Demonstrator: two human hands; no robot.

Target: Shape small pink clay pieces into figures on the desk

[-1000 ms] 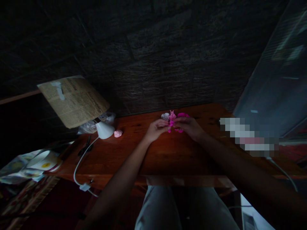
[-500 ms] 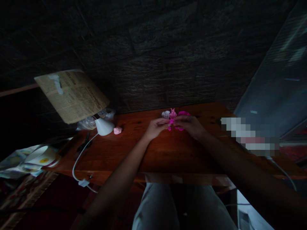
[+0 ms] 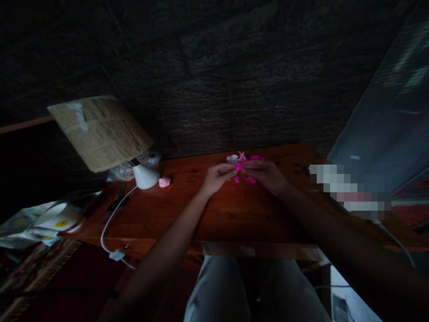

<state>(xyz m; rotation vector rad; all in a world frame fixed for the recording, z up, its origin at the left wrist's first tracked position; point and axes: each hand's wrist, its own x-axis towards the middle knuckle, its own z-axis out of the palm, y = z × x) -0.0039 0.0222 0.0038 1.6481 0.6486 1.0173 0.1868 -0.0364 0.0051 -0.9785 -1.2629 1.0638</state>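
A home, by the look — newsprint lampshade (image 3: 103,132), wooden table (image 3: 214,217), fringed rug (image 3: 36,273).

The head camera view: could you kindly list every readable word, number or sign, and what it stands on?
"ection" (beginning blurred): heading on the tan newspaper-print lampshade.
Second heading and smaller print, same lampshade: too blurred or small to read.
Small bright-pink piece: no lettering visible.

With the fingertips of my left hand (image 3: 215,177) and my right hand (image 3: 268,175), I pinch a small bright pink lump (image 3: 239,167) above the brown wooden table (image 3: 187,205). A pale pink lump (image 3: 164,182) sits just beside the lamp's white base (image 3: 146,177)
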